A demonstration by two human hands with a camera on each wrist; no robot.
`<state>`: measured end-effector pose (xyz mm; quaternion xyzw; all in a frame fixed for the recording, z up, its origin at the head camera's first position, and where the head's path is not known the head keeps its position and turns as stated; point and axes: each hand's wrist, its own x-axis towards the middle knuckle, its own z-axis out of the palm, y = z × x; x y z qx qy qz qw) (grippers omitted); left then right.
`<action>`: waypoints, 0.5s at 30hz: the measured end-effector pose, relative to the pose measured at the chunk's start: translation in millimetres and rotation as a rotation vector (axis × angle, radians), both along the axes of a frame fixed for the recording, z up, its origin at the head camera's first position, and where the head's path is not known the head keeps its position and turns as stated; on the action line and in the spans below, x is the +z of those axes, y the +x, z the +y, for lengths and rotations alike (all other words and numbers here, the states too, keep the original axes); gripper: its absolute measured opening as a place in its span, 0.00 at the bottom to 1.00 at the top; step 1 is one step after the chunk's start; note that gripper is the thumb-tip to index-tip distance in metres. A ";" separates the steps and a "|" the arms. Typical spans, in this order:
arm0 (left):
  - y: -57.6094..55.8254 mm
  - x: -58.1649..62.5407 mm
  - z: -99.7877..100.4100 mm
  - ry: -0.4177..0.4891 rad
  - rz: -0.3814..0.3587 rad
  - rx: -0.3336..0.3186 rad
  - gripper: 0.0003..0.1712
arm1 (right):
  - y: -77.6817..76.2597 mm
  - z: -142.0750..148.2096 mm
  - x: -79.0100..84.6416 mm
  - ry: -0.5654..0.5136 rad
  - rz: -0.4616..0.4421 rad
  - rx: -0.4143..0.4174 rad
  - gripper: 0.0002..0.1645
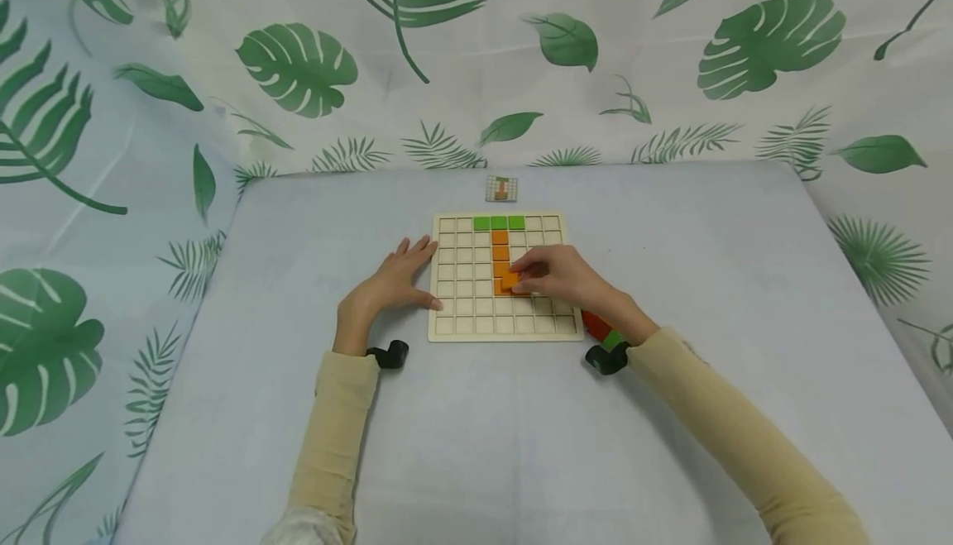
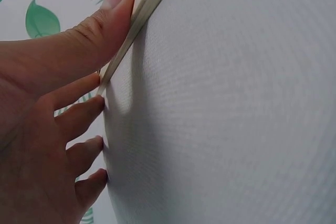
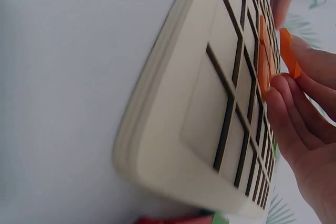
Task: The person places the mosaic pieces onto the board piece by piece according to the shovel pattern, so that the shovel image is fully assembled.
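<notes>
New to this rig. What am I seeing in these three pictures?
No robot here, just a person's two bare hands. The wide picture comes from a head-worn camera looking forward and down; the other two come from cameras worn on each wrist.

On the pale table lies a gridded board with green squares along its far edge and orange squares below them. Beyond it sits a small patterned card; red and green pieces lie by its right side, partly hidden.

The right hand pinches an orange piece above the board. The left hand touches the board's left edge.
</notes>
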<state>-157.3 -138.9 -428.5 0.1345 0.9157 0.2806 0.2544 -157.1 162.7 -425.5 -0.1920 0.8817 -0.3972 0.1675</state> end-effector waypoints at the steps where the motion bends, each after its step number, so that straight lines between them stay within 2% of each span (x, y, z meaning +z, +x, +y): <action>1: 0.2 -0.2 -0.2 0.003 0.000 -0.001 0.63 | -0.3 -2.5 -0.5 0.000 0.004 0.005 0.18; 7: 0.5 -4.0 -1.6 -0.001 -0.015 0.009 0.64 | -1.3 -18.2 -3.0 0.024 0.026 0.072 0.17; 11: -1.7 -6.9 -1.8 -0.001 -0.008 0.004 0.64 | -1.2 -28.4 -2.7 0.065 0.081 0.117 0.16; 15: -3.5 -7.4 -2.3 -0.002 0.000 0.002 0.64 | -2.4 -38.2 -1.1 0.104 0.112 0.125 0.15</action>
